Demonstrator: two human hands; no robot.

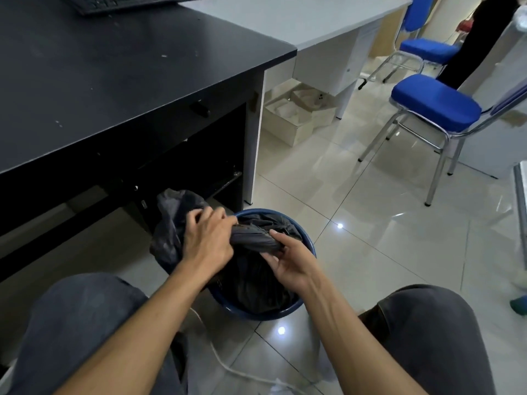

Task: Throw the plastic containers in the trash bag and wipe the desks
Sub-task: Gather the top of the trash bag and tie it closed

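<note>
A person's 2 knees, cut off by the lower edge, flank a white cable [228, 369] on the tiled floor. Just ahead, the left hand [209, 238] curls its fingers round the gathered neck of the black trash bag [253, 283], and the right hand [291, 263] pinches the twisted end between thumb and fingers. The bag sits in a blue bin [310, 248] beneath the fingers, its contents hidden. Beyond the fingertips stands a black desk [114, 81] with a keyboard [122, 2] cropped at the top. Further right are 2 blue chairs [436, 101] and a standing figure [479, 38], partly out of frame.
</note>
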